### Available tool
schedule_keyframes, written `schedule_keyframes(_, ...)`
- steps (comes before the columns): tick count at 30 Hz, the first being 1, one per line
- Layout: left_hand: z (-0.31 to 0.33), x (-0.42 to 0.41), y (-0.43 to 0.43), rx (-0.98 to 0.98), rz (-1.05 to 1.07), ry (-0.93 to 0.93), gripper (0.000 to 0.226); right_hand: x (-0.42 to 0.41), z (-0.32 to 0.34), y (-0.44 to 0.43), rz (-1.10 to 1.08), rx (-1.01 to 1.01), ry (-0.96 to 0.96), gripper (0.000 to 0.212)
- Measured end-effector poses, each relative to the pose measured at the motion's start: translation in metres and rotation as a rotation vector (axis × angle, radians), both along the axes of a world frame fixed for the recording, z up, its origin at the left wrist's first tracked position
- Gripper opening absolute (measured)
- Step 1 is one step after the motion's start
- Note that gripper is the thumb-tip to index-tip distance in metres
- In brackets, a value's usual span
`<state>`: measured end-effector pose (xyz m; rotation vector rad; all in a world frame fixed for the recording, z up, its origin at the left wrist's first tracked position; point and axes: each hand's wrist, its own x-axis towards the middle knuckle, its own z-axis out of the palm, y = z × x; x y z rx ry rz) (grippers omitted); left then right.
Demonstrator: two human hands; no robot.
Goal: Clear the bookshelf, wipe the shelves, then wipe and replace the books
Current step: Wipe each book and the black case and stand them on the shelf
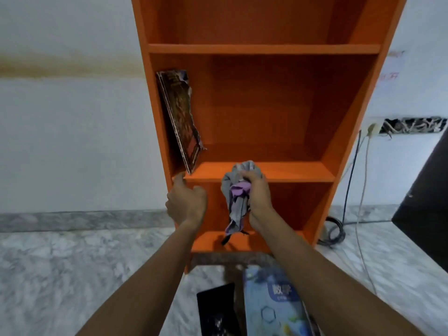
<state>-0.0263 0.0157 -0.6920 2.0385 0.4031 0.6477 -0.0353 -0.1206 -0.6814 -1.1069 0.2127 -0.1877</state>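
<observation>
An orange bookshelf (pixel 264 49) stands against the wall. On its middle shelf a dark, worn book (pixel 180 117) leans against the left side panel. My right hand (pixel 258 192) grips a bunched grey and purple cloth (pixel 236 202) in front of that shelf's front edge. My left hand (pixel 185 202) hovers just below the book's lower corner, fingers loosely curled and holding nothing. On the floor near me lie a blue book (pixel 276 301) and a black book (pixel 217 309).
Marble floor (pixel 72 275) spreads around the shelf. To the right, cables (pixel 349 190) hang from a wall socket (pixel 372 129) and coil by the shelf's base. A dark piece of furniture (pixel 426 202) stands at the right edge.
</observation>
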Motion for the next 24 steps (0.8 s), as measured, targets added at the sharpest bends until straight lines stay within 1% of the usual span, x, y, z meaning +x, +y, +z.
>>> schedule_keyframes(1,-0.015,-0.015,-0.007,0.008,-0.035,0.022,0.045,-0.012,-0.008,-0.008,-0.013,0.057,0.002,0.041)
schedule_keyframes(2,-0.032,-0.032,-0.015,-0.003,-0.092,0.081,0.042,-0.027,-0.021,-0.016,-0.036,0.098,0.013,0.026)
schedule_keyframes(3,-0.05,-0.045,-0.023,-0.006,-0.167,0.155,0.035,-0.043,-0.031,-0.023,-0.05,0.15,0.033,0.018)
schedule_keyframes(5,-0.096,-0.08,-0.039,-0.015,-0.354,0.355,0.005,-0.071,-0.072,-0.048,-0.115,0.21,0.144,0.031)
schedule_keyframes(6,-0.123,-0.095,-0.049,-0.042,-0.44,0.455,0.02,-0.083,-0.093,-0.059,-0.144,0.186,0.201,0.033)
schedule_keyframes(7,-0.152,-0.107,-0.055,-0.028,-0.516,0.561,0.034,-0.096,-0.114,-0.068,-0.186,0.158,0.264,0.032)
schedule_keyframes(8,-0.176,-0.121,-0.062,-0.024,-0.566,0.657,0.04,-0.109,-0.135,-0.076,-0.207,0.107,0.329,0.032)
schedule_keyframes(9,-0.196,-0.132,-0.066,0.012,-0.6,0.758,0.039,-0.119,-0.155,-0.083,-0.226,0.014,0.403,0.031)
schedule_keyframes(10,-0.212,-0.143,-0.074,0.03,-0.625,0.861,0.028,-0.127,-0.178,-0.092,-0.23,-0.07,0.462,0.027)
schedule_keyframes(11,-0.229,-0.148,-0.079,0.037,-0.644,0.924,0.014,-0.132,-0.199,-0.1,-0.197,-0.142,0.488,0.021)
schedule_keyframes(12,-0.248,-0.152,-0.085,0.046,-0.655,0.978,0.021,-0.14,-0.217,-0.106,-0.183,-0.257,0.519,0.021)
schedule_keyframes(13,-0.261,-0.152,-0.087,0.061,-0.683,1.011,0.026,-0.144,-0.232,-0.11,-0.184,-0.367,0.539,0.028)
schedule_keyframes(15,-0.275,-0.156,-0.087,0.047,-0.722,1.047,0.019,-0.159,-0.254,-0.114,-0.179,-0.552,0.523,0.045)
schedule_keyframes(16,-0.28,-0.155,-0.086,0.001,-0.688,1.053,0.022,-0.166,-0.263,-0.117,-0.135,-0.676,0.513,0.048)
schedule_keyframes(18,-0.288,-0.149,-0.082,-0.102,-0.576,1.028,0.035,-0.176,-0.282,-0.122,0.032,-0.868,0.542,0.038)
schedule_keyframes(19,-0.294,-0.144,-0.08,-0.142,-0.549,1.016,0.034,-0.18,-0.296,-0.125,0.111,-0.957,0.56,0.045)
schedule_keyframes(20,-0.295,-0.142,-0.08,-0.184,-0.556,1.031,0.029,-0.184,-0.305,-0.127,0.156,-1.062,0.559,0.055)
schedule_keyframes(21,-0.298,-0.14,-0.081,-0.225,-0.586,1.043,0.023,-0.187,-0.313,-0.127,0.172,-1.155,0.517,0.06)
schedule_keyframes(22,-0.3,-0.138,-0.082,-0.269,-0.6,1.053,0.021,-0.187,-0.323,-0.13,0.16,-1.215,0.473,0.065)
schedule_keyframes(23,-0.301,-0.138,-0.082,-0.293,-0.608,1.072,0.024,-0.184,-0.339,-0.134,0.153,-1.221,0.445,0.069)
schedule_keyframes(24,-0.294,-0.14,-0.081,-0.329,-0.607,1.091,0.028,-0.181,-0.342,-0.136,0.161,-1.219,0.439,0.068)
